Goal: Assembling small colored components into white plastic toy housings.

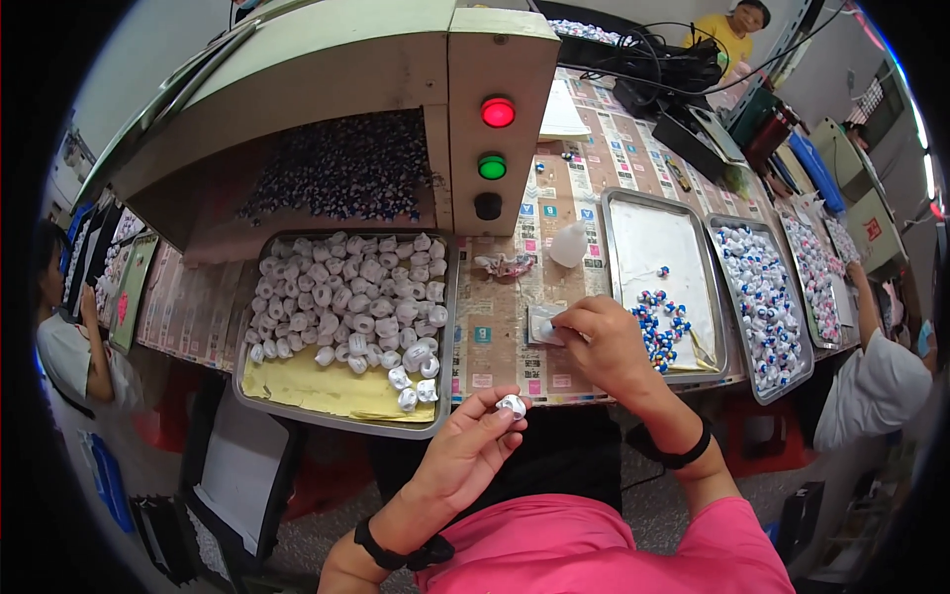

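My left hand (467, 445) pinches a small white plastic piece (512, 406), rounded with dark markings, between thumb and fingers near the table's front edge. Farther right, my right hand (606, 346) has its fingertips pressed together over a small pale square pad (542, 325) on the table; what they hold, if anything, is hidden. To the left, a metal tray (447, 342) lined with yellow paper holds many similar white pieces (346, 297). Right of my right hand, another metal tray (653, 228) holds small blue, white and red pieces (661, 332).
A beige machine (495, 59) with red and green lights stands behind the left tray, small dark pieces (346, 168) inside its opening. A white squeeze bottle (568, 244) and crumpled paper (505, 264) lie ahead. A filled tray (762, 307) is farther right. Other people work at both sides.
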`<move>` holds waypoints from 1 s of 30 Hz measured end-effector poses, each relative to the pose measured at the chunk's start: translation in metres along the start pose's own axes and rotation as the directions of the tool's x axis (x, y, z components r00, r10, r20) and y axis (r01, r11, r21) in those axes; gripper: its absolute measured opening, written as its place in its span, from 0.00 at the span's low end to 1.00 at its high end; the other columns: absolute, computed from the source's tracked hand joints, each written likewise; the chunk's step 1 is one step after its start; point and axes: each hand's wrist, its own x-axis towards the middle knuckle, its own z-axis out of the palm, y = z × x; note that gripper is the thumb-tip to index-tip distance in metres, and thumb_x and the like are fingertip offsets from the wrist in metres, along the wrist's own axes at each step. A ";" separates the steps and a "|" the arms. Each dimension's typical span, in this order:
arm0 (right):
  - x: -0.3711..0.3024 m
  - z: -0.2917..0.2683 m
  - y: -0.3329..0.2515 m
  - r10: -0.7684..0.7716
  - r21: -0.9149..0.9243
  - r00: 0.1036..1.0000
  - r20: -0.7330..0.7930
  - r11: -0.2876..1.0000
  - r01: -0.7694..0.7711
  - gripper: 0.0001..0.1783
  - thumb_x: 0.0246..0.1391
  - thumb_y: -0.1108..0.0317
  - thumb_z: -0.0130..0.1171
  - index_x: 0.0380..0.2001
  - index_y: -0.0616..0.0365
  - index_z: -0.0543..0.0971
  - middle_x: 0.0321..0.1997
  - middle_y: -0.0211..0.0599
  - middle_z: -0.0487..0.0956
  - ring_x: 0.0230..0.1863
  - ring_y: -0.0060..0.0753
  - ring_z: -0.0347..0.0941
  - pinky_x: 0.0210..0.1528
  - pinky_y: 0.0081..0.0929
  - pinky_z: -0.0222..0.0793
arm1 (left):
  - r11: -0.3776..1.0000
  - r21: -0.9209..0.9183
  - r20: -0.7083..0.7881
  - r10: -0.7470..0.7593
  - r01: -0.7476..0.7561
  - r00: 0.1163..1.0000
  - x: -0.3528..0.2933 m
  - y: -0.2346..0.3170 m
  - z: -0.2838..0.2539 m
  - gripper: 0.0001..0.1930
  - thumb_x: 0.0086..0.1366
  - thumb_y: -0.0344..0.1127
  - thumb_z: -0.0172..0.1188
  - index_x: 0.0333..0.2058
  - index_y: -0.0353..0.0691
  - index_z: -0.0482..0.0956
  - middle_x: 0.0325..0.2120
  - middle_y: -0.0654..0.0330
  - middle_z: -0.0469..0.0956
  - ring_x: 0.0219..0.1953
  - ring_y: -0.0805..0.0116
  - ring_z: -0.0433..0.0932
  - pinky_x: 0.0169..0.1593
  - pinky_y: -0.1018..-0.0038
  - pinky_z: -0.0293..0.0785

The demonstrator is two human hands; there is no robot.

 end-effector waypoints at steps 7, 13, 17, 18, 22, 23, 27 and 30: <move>-0.006 -0.014 -0.013 0.077 0.248 0.997 -0.020 0.966 -0.070 0.06 0.44 0.75 0.65 0.30 0.59 0.82 0.30 0.39 0.79 0.33 0.38 0.77 0.35 0.29 0.72 | 1.000 0.013 -0.032 0.016 -0.015 0.999 0.005 0.002 0.006 0.19 0.67 0.28 0.54 0.56 0.40 0.68 0.45 0.60 0.75 0.44 0.72 0.76 0.47 0.77 0.74; -0.030 -0.029 -0.042 0.175 0.559 0.976 0.133 0.800 -0.220 0.09 0.46 0.76 0.67 0.34 0.61 0.83 0.32 0.37 0.81 0.30 0.21 0.75 0.32 0.18 0.70 | 0.999 0.045 -0.046 0.014 -0.012 0.999 0.009 0.001 0.011 0.18 0.67 0.28 0.54 0.55 0.40 0.69 0.44 0.60 0.76 0.45 0.71 0.76 0.47 0.77 0.75; -0.041 -0.025 -0.043 0.195 0.623 0.966 0.167 0.739 -0.257 0.09 0.47 0.75 0.67 0.34 0.62 0.83 0.32 0.35 0.81 0.30 0.21 0.75 0.32 0.17 0.70 | 0.999 0.039 -0.026 0.020 -0.019 0.999 0.011 -0.003 0.012 0.19 0.67 0.26 0.53 0.56 0.37 0.68 0.44 0.58 0.75 0.46 0.70 0.77 0.49 0.78 0.76; -0.042 -0.024 -0.043 0.209 0.625 0.964 0.163 0.734 -0.265 0.09 0.47 0.75 0.67 0.35 0.61 0.83 0.31 0.35 0.81 0.30 0.21 0.75 0.32 0.17 0.70 | 0.999 0.044 -0.021 0.020 -0.019 1.000 0.011 -0.003 0.012 0.19 0.67 0.26 0.53 0.56 0.37 0.68 0.44 0.58 0.75 0.46 0.70 0.77 0.50 0.78 0.76; -0.044 -0.024 -0.044 0.214 0.633 0.957 0.197 0.717 -0.291 0.09 0.47 0.75 0.67 0.35 0.61 0.83 0.31 0.35 0.81 0.30 0.22 0.75 0.33 0.18 0.70 | 0.998 0.066 -0.016 0.019 -0.018 1.000 0.012 -0.005 0.012 0.18 0.66 0.26 0.54 0.55 0.36 0.69 0.43 0.58 0.76 0.46 0.70 0.77 0.49 0.78 0.76; -0.045 -0.023 -0.043 0.203 0.633 0.961 0.186 0.723 -0.275 0.09 0.47 0.75 0.68 0.34 0.60 0.84 0.32 0.35 0.81 0.31 0.22 0.75 0.33 0.18 0.71 | 0.996 0.089 -0.018 0.021 -0.019 1.000 0.012 -0.005 0.012 0.18 0.66 0.26 0.55 0.55 0.36 0.70 0.43 0.58 0.76 0.46 0.70 0.77 0.50 0.78 0.76; -0.048 -0.022 -0.042 0.170 0.642 0.969 0.180 0.726 -0.246 0.08 0.46 0.75 0.68 0.33 0.60 0.84 0.31 0.36 0.81 0.32 0.24 0.76 0.34 0.20 0.71 | 0.990 0.137 -0.028 0.032 -0.028 0.999 0.011 -0.007 0.013 0.18 0.65 0.25 0.56 0.54 0.35 0.72 0.40 0.58 0.78 0.43 0.70 0.78 0.49 0.77 0.76; -0.049 -0.023 -0.042 0.161 0.644 0.966 0.202 0.721 -0.255 0.07 0.46 0.76 0.68 0.32 0.60 0.84 0.31 0.35 0.81 0.33 0.25 0.77 0.35 0.21 0.71 | 0.979 0.192 -0.020 0.077 -0.071 0.997 0.010 -0.009 0.013 0.18 0.64 0.24 0.57 0.53 0.34 0.72 0.38 0.57 0.79 0.41 0.70 0.79 0.48 0.76 0.76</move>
